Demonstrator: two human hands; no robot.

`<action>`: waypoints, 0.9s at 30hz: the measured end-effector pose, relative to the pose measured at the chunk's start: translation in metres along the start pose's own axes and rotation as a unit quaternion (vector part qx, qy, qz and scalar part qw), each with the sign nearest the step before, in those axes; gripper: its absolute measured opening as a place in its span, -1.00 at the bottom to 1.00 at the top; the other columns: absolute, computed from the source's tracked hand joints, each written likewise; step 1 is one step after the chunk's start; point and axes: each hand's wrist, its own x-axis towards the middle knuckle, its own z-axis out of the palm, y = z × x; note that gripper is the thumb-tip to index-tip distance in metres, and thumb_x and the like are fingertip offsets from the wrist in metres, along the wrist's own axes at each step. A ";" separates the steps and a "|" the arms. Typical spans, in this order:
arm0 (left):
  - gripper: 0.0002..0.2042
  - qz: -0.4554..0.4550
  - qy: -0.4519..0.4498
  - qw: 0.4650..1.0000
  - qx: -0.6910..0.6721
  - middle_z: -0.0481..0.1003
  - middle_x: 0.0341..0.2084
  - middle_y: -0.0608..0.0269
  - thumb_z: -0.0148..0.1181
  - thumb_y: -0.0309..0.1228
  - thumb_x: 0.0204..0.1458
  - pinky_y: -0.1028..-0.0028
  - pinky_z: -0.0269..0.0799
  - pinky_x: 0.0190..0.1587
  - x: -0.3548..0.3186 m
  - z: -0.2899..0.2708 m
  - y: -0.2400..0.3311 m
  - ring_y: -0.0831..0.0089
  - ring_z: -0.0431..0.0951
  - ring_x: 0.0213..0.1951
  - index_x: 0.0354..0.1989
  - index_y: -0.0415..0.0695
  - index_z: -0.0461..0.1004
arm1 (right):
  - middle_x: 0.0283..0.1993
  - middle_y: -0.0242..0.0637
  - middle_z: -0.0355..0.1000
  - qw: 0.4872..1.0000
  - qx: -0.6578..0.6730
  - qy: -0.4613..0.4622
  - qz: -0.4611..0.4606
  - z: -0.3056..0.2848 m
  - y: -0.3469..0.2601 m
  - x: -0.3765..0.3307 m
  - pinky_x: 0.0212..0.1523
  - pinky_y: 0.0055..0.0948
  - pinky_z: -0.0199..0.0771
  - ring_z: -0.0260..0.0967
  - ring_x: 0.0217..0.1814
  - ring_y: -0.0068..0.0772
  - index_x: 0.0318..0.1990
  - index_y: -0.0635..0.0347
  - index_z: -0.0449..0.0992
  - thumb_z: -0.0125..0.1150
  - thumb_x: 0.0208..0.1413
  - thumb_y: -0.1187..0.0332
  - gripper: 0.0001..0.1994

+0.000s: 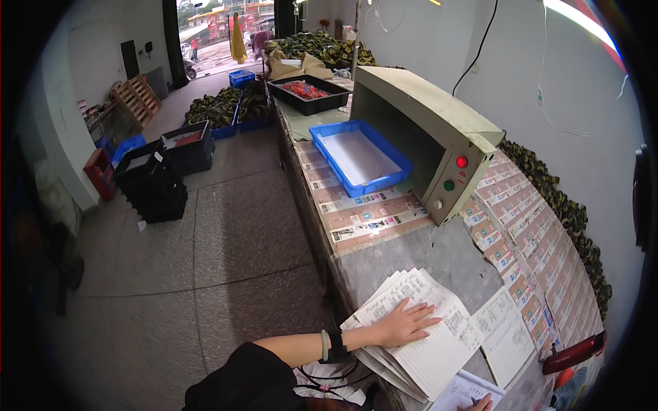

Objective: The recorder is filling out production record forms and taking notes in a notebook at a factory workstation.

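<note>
My left hand (403, 324) lies flat with spread fingers on the handwritten pages of a thick stack of lined notebooks (439, 353). A pale bangle and a black band circle that wrist. At the lower edge, my right hand (483, 403) is only partly in view, closed round a dark pen (474, 401). The pen's tip rests on or just above a small written notepad (458, 392); I cannot tell which. Right of the stack is another written sheet or booklet (506, 335), lying on the grey bench top.
A beige machine (439, 116) with a red light stands over the bench, a blue tray (360, 186) at its opening. Farther back sits a black tray (308, 106) of red pieces. A red bottle (574, 354) lies at right. Black crates (151, 185) stand on the floor.
</note>
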 end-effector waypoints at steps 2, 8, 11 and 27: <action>-0.54 0.002 0.002 1.000 0.000 -0.10 0.17 0.07 -0.44 -0.09 0.10 0.06 -0.37 0.15 0.000 0.000 0.000 0.23 -0.12 0.20 0.17 0.07 -0.05 | -0.40 -0.15 0.34 1.000 -0.001 -0.003 -0.008 0.002 -0.008 -0.003 -0.60 -0.61 0.27 0.26 -0.52 -0.45 -0.17 0.33 0.33 0.04 0.02 0.29 -0.70; -0.54 0.005 0.012 1.000 0.012 -0.09 0.16 0.06 -0.43 -0.10 0.10 0.05 -0.35 0.15 -0.002 0.003 0.000 0.23 -0.11 0.20 0.17 0.07 -0.06 | -0.37 -0.21 0.34 1.000 -0.012 -0.015 0.013 0.005 -0.013 -0.010 -0.48 -0.54 0.30 0.26 -0.42 -0.44 -0.17 0.30 0.34 0.01 0.03 0.28 -0.72; -0.54 0.003 -0.001 1.000 0.008 -0.10 0.16 0.06 -0.46 -0.09 0.10 0.05 -0.36 0.15 0.000 0.001 0.000 0.23 -0.12 0.20 0.17 0.07 -0.07 | -0.35 -0.23 0.33 0.999 -0.025 -0.021 0.024 -0.005 0.008 0.005 -0.43 -0.52 0.30 0.25 -0.37 -0.45 -0.17 0.29 0.35 0.01 0.03 0.29 -0.73; -0.54 -0.003 -0.011 1.000 -0.006 -0.12 0.17 0.09 -0.49 -0.08 0.10 0.07 -0.41 0.15 -0.002 -0.003 0.000 0.26 -0.16 0.21 0.18 0.09 -0.09 | -0.29 -0.19 0.33 0.998 -0.059 -0.011 0.003 0.005 -0.010 -0.007 -0.41 -0.51 0.30 0.26 -0.34 -0.42 -0.16 0.30 0.35 -0.01 0.03 0.30 -0.72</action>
